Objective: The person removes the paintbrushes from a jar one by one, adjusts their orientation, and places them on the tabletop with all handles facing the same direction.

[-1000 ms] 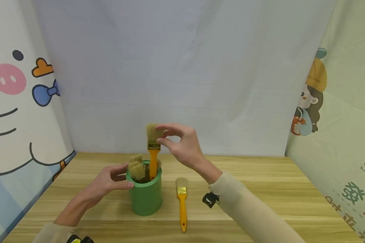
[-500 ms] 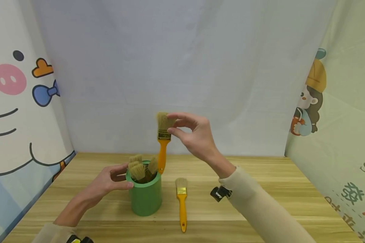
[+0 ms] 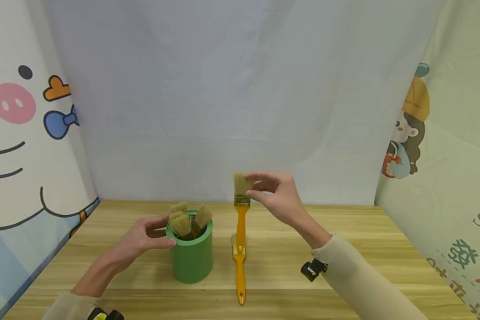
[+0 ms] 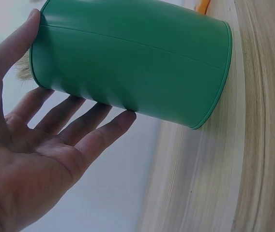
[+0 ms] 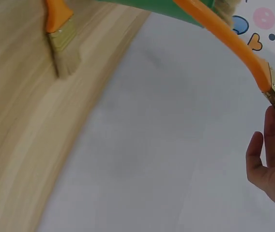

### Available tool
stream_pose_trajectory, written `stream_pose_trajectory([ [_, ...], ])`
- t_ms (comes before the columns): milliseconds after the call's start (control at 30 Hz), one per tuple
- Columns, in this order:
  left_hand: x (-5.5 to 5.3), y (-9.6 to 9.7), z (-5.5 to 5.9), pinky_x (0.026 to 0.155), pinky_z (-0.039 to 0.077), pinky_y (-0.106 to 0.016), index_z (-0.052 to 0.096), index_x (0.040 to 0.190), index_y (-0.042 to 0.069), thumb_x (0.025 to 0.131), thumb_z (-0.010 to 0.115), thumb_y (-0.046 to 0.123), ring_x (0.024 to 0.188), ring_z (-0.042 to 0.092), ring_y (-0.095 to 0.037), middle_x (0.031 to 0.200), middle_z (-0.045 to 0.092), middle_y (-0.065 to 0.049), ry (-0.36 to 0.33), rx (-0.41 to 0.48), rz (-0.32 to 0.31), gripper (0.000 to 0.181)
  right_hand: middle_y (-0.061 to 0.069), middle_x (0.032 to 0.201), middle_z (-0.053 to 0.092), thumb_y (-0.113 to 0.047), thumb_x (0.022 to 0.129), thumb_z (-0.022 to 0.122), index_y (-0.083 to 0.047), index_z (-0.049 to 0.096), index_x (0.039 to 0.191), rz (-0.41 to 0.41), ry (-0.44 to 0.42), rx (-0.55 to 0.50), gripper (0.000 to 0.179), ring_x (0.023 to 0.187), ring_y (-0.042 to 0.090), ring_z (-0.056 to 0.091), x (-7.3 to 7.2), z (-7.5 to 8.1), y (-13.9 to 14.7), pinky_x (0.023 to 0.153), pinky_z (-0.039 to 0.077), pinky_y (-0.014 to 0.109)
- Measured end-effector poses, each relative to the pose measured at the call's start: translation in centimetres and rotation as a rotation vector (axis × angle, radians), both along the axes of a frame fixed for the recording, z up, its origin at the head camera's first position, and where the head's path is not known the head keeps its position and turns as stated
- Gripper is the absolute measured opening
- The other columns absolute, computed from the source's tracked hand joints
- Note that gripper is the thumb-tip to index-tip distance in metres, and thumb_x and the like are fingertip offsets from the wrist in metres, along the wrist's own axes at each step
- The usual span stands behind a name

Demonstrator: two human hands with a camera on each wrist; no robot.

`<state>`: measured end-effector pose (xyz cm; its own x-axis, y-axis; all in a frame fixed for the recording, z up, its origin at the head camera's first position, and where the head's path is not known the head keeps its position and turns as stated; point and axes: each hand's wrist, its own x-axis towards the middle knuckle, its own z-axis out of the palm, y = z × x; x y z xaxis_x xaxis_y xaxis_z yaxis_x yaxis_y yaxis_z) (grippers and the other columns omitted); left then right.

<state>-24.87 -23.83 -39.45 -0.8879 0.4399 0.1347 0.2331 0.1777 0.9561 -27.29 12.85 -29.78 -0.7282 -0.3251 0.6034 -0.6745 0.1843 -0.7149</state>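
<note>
My right hand (image 3: 278, 195) pinches a paintbrush (image 3: 241, 224) by its bristles and metal band, with the orange handle hanging down. In the head view that handle overlaps the bristle end of a second paintbrush (image 3: 240, 278) lying on the table; in the right wrist view the two are apart. To the left stands a green cup (image 3: 192, 262) with several more paintbrushes (image 3: 181, 223) in it, bristles up. Thumb on the rim and fingertips against the side, my left hand (image 4: 36, 150) holds this cup (image 4: 128, 58) steady.
Pale wooden boards (image 3: 336, 266) form the table top. A plain light cloth (image 3: 240, 89) hangs behind it, and printed cloths with cartoon figures close off the left (image 3: 24, 178) and right (image 3: 444, 155) sides.
The right hand has lifted the paintbrush out of the green cup, carried it rightward and then lowered it above the lying paintbrush. My left hand and the cup have stayed in place.
</note>
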Motion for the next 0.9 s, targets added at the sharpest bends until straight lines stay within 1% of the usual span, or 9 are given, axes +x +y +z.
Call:
stream_pose_trajectory([
  [167,0.0,-0.1,-0.2,0.103,0.053,-0.044,0.030,0.163,-0.005,0.096,0.077,0.016,0.140,0.047,-0.052,0.160,0.037,-0.032,-0.012,0.009,-0.005,0.084,0.016,0.117,0.075,0.005,0.091,0.080,0.001,0.076,0.124,-0.018,-0.133,0.047,0.034,0.095,0.029,0.076,-0.1,-2.7,1.9,0.083,0.061,0.035],
  [367,0.1,-0.2,-0.1,0.104,0.053,-0.046,0.028,0.163,-0.006,0.097,0.077,0.016,0.141,0.045,-0.053,0.161,0.036,-0.032,-0.007,0.002,-0.002,0.085,0.017,0.123,0.073,0.002,0.091,0.080,0.001,0.075,0.126,-0.047,-0.285,0.098,0.035,0.098,0.030,0.075,-0.4,-6.0,3.9,0.086,0.061,0.039],
  [467,0.1,-0.1,0.1,0.104,0.053,-0.045,0.028,0.163,-0.006,0.097,0.077,0.016,0.141,0.045,-0.053,0.161,0.037,-0.032,-0.001,0.000,-0.006,0.085,0.018,0.123,0.073,0.002,0.090,0.081,0.002,0.075,0.125,-0.066,-0.368,0.103,0.035,0.097,0.029,0.074,-0.7,-7.4,4.6,0.086,0.061,0.040],
  [600,0.1,-0.1,0.2,0.103,0.053,-0.043,0.029,0.163,-0.005,0.097,0.076,0.016,0.141,0.046,-0.052,0.161,0.037,-0.030,-0.007,0.003,-0.003,0.084,0.018,0.122,0.073,0.000,0.089,0.082,0.003,0.075,0.122,-0.080,-0.464,0.102,0.034,0.096,0.028,0.074,-1.1,-8.7,5.1,0.087,0.060,0.040],
  [733,0.1,-0.1,0.2,0.105,0.052,-0.045,0.028,0.163,-0.005,0.097,0.077,0.016,0.141,0.046,-0.051,0.162,0.036,-0.031,-0.008,-0.001,0.001,0.085,0.020,0.124,0.071,0.000,0.088,0.083,0.005,0.074,0.123,-0.059,-0.532,0.113,0.036,0.099,0.028,0.072,-1.5,-9.7,5.4,0.089,0.059,0.042],
  [900,0.1,-0.2,0.2,0.105,0.052,-0.043,0.026,0.163,-0.006,0.097,0.077,0.016,0.140,0.047,-0.050,0.162,0.034,-0.032,-0.011,-0.004,0.000,0.087,0.026,0.125,0.070,0.002,0.087,0.082,0.011,0.071,0.124,-0.030,-0.560,0.130,0.039,0.101,0.026,0.068,-1.9,-10.9,5.5,0.087,0.060,0.039],
])
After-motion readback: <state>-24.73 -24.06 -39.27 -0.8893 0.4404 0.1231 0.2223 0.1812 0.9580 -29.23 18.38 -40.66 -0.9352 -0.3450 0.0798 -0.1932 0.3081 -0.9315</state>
